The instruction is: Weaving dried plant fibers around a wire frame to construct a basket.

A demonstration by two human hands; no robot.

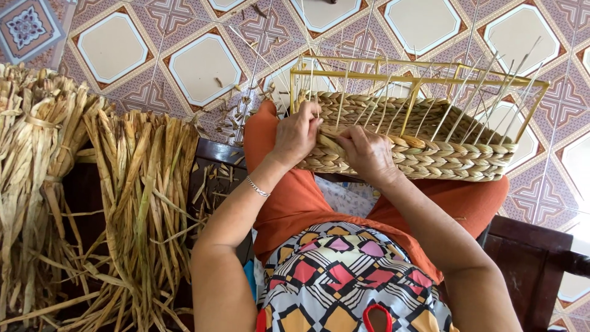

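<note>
Mid-frame on the lap, the left hand (297, 132) and right hand (364, 150) both pinch braided straw on the near wall of a half-woven basket (442, 160), dried straw bundles (138, 203) piled at left.

A half-woven basket (412, 144) sits in the upper middle to right of the frame, resting on the person's lap (295, 197). A wire frame (418, 77) stands inside the basket and rises above its woven wall, with thin upright stakes (458, 104) along it. The left hand (296, 132) lies on the basket's left end; the right hand (367, 150) is just beside it, to the right, on the near wall. Bundles of dried reed (141, 203) fill the left of the frame, apparently on a low bench (215, 157). Loose scraps (236, 107) lie on the tiled floor (203, 67) above, left of the basket. A chair arm (528, 252) shows lower right.
</note>
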